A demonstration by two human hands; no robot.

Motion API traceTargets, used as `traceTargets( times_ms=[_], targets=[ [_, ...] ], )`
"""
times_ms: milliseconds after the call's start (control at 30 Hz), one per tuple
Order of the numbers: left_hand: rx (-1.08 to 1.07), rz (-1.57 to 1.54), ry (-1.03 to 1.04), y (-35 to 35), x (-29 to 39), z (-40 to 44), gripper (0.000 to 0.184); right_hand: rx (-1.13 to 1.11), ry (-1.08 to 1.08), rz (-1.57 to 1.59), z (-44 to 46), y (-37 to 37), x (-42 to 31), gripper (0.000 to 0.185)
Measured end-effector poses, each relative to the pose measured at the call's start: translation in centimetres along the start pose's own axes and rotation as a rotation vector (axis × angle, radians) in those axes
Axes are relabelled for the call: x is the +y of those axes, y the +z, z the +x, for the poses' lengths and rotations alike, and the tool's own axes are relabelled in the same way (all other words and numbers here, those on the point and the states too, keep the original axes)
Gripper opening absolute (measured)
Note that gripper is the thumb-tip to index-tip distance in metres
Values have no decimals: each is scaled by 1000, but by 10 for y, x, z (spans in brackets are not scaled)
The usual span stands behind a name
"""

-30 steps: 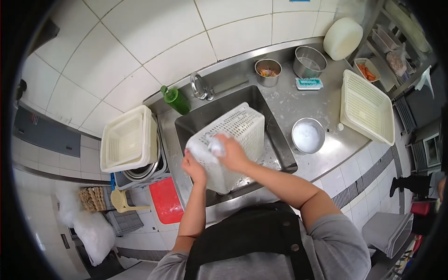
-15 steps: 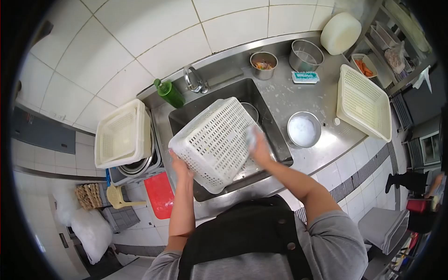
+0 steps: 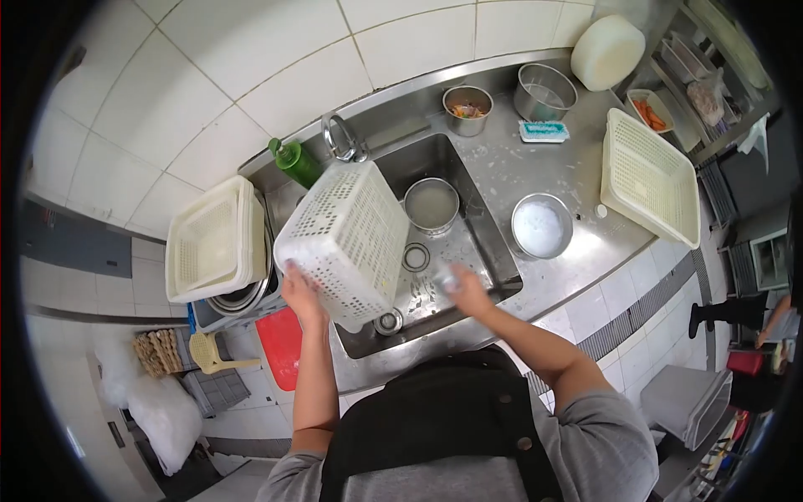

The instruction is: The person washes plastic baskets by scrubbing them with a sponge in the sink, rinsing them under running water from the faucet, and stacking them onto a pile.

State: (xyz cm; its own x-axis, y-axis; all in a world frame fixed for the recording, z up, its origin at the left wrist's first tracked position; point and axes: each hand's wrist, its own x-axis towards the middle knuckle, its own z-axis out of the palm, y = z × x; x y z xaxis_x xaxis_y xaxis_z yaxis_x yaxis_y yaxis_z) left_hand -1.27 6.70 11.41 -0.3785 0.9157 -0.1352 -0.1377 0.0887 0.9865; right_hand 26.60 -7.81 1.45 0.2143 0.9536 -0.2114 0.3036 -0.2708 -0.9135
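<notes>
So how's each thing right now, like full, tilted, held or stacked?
White basket: tilted, gripped by the left hand
Right hand: clear of the basket, holding something pale, blurred
Metal bowl: holding white suds
Small pot: holding colourful scraps
Pot in the sink: upright
Green bottle: upright
Brush: set down
Cream baskets at left: stacked

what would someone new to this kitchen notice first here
Probably the big white perforated basket, tilted over the sink with the left hand gripping its edge. Next might come the green bottle beside the faucet and the flat red item at the counter's left edge. The pot of white suds, right of the sink, also stands out.
</notes>
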Motion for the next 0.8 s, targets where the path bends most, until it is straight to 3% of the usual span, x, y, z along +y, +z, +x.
traceTargets(
  times_ms=[33, 67, 100, 167, 233, 367, 467, 533, 600, 700, 733, 800],
  targets=[
    [-122, 198, 60, 2, 7, -12, 26, 155, 14, -47, 2, -21, 3, 50],
    [-196, 260, 287, 11, -3, -26, 25, 345, -145, -184, 9, -43, 21, 55],
    [-272, 324, 515, 23, -15, -41, 27, 532, -67, -177, 9, -64, 8, 55],
    [-511, 724, 478, 28, -39, -64, 29, 805, -160, -209, 11, -108, 3, 49],
    [-714, 875, 644, 35, -95, -83, 27, 922, -172, -95, 3, -144, -25, 44],
    [-1025, 1143, 715, 49, -173, -97, 32, 953, -176, -27, -13, -172, -35, 42],
    [-1184, 1335, 697, 48, -210, -94, 33, 1067, -241, -204, -19, -171, -24, 44],
    [-1253, 1387, 704, 51, -236, -93, 32, 969, -246, -466, -23, -174, -23, 44],
    [-1337, 1396, 628, 42, -271, -82, 34, 887, -175, -267, -9, -177, 0, 44],
    [-1387, 1521, 534, 34, -313, -70, 40, 795, -145, -330, 4, -188, 16, 42],
    [-1428, 1618, 466, 34, -322, -66, 42, 694, -26, -295, 6, -195, 23, 44],
    [-1422, 1749, 292, 42, -304, -73, 51, 546, -53, -348, 11, -210, 58, 48]
  ],
)
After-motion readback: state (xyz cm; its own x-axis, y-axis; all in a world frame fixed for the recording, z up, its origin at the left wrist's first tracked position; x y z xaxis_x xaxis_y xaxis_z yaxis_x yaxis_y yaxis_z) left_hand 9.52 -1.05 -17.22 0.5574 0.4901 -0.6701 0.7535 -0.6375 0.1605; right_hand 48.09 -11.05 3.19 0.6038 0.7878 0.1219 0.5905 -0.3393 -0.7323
